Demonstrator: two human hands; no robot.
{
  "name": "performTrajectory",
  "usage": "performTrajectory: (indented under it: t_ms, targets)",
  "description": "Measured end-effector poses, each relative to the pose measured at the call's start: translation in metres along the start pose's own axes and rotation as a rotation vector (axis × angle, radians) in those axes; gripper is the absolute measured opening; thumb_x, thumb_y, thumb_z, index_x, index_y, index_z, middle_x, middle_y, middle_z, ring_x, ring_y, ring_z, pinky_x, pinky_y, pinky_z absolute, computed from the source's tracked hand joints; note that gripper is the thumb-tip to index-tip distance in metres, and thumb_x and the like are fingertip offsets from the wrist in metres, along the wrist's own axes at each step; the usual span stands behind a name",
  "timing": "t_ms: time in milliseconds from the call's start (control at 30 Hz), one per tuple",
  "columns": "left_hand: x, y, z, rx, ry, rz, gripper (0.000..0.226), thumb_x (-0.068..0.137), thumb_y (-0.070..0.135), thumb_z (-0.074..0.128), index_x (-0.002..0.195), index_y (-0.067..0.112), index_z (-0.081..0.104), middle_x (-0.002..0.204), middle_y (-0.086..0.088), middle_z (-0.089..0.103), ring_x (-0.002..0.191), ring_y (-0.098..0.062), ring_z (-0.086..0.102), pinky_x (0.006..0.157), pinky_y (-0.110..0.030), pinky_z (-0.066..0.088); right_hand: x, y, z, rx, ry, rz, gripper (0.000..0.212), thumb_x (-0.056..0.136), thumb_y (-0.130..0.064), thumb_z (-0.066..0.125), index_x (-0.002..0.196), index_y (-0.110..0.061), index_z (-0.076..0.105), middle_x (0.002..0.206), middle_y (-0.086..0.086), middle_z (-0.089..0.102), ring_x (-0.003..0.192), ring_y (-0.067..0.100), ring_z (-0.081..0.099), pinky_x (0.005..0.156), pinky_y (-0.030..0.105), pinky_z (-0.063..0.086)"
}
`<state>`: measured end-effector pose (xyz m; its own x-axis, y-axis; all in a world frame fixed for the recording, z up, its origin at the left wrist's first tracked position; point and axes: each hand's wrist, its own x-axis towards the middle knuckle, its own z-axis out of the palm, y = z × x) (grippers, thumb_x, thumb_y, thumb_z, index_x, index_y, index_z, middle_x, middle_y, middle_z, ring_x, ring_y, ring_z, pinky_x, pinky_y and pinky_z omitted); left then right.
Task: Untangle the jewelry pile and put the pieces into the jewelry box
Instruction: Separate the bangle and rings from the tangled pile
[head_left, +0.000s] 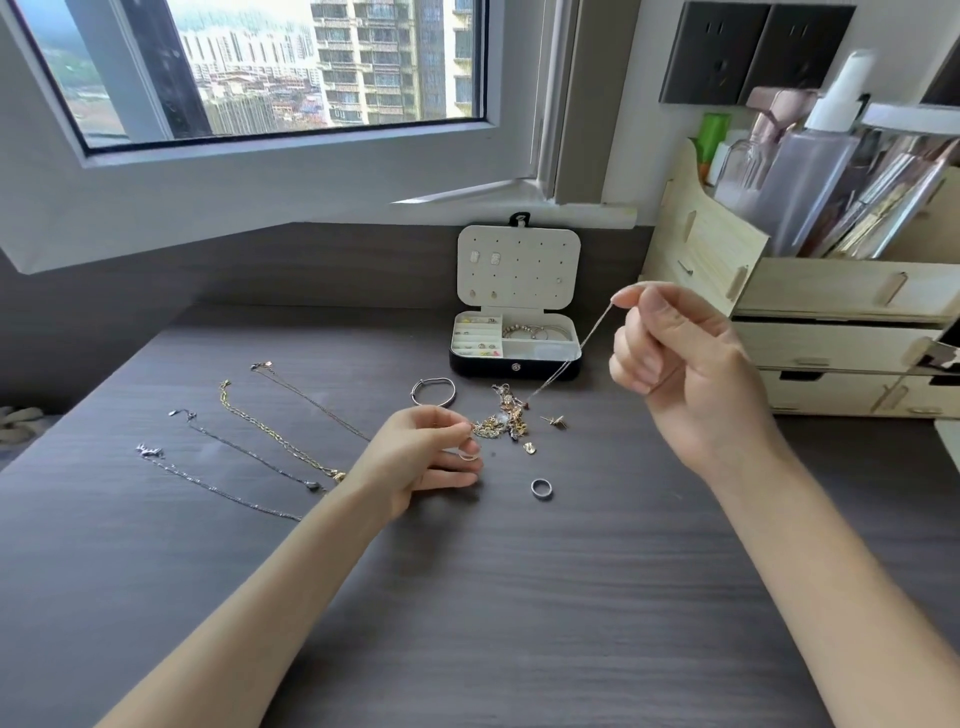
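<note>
My right hand (675, 374) pinches a thin silver chain (571, 358) between thumb and finger and holds it up high. I think that helps it slide out of the jewelry pile (506, 418). My left hand (421, 457) pinches the edge of that pile, likely to keep it down. The pile lies on the dark desk (467, 597), near the open jewelry box (514, 358). Four necklaces (270, 431) lie straight on the left. A window (270, 67) is behind and wooden drawers (831, 338) stand on the right.
</note>
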<state>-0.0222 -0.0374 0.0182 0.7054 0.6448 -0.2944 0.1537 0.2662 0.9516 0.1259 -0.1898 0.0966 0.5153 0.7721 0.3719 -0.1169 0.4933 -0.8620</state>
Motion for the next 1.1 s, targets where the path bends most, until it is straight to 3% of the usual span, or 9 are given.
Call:
performTrajectory:
  t_ms: [233,333,500,667,833,1033,1100]
  targets:
    - [0.003,0.002,-0.003,0.099,0.121,0.132,0.012,0.094,0.002,0.053,0.082,0.003,0.056,0.066,-0.01,0.057,0.049,-0.015,0.059,0.049,-0.021,0.053,-0.003,0.01,0.003,-0.216,-0.039,0.055,0.011,0.079,-0.025,0.07,0.074,-0.015,0.072,0.046,0.001,0.035,0.047,0.015,0.028,0.046,0.024,0.025]
    - [0.007,0.011,-0.015,0.268,0.187,0.238,0.014,0.093,0.001,0.052,0.08,0.005,0.056,0.067,-0.011,0.061,0.051,-0.019,0.058,0.045,-0.02,0.05,-0.006,0.017,0.002,-0.372,-0.07,0.109,0.016,0.083,-0.024,0.06,0.076,-0.018,0.073,0.048,0.0,0.04,0.049,0.014,0.031,0.048,0.027,0.024]
    - [0.034,0.026,-0.047,0.532,0.292,0.321,0.018,0.091,0.002,0.054,0.075,0.01,0.058,0.065,-0.006,0.064,0.044,-0.005,0.055,0.047,-0.017,0.049,-0.007,0.024,0.008,-0.505,-0.102,0.179,0.016,0.091,-0.012,0.059,0.08,-0.008,0.069,0.048,-0.009,0.044,0.047,0.008,0.035,0.048,0.019,0.026]
    - [0.07,0.035,-0.058,0.661,0.313,0.324,0.017,0.091,0.001,0.051,0.076,0.008,0.057,0.063,-0.005,0.063,0.041,-0.005,0.055,0.054,-0.023,0.053,-0.004,0.037,0.012,-0.607,-0.128,0.231,0.016,0.091,-0.011,0.059,0.079,-0.007,0.07,0.051,-0.009,0.05,0.048,0.004,0.039,0.048,0.013,0.032]
    - [0.097,0.03,-0.065,0.813,0.367,0.3,0.021,0.087,0.007,0.054,0.07,0.019,0.055,0.068,-0.004,0.068,0.066,-0.021,0.06,0.073,-0.032,0.054,-0.003,0.039,0.016,-0.618,-0.182,0.236,0.017,0.091,-0.012,0.059,0.079,-0.01,0.071,0.056,-0.004,0.053,0.049,0.002,0.041,0.048,0.011,0.034]
    - [0.105,0.028,-0.064,0.938,0.42,0.294,0.015,0.085,0.009,0.054,0.077,0.017,0.064,0.078,-0.004,0.069,0.077,-0.019,0.06,0.068,-0.024,0.044,0.002,0.028,0.021,-0.625,-0.216,0.209,0.017,0.091,-0.015,0.06,0.084,-0.005,0.072,0.073,0.026,0.054,0.051,0.005,0.041,0.05,0.011,0.035]
    - [0.106,0.026,-0.066,0.963,0.42,0.262,0.016,0.084,0.008,0.053,0.078,0.016,0.066,0.083,-0.007,0.07,0.081,-0.025,0.063,0.074,-0.027,0.048,0.004,0.025,0.024,-0.6,-0.222,0.198,0.017,0.091,-0.014,0.06,0.084,-0.004,0.072,0.072,0.024,0.053,0.051,0.005,0.04,0.05,0.011,0.035]
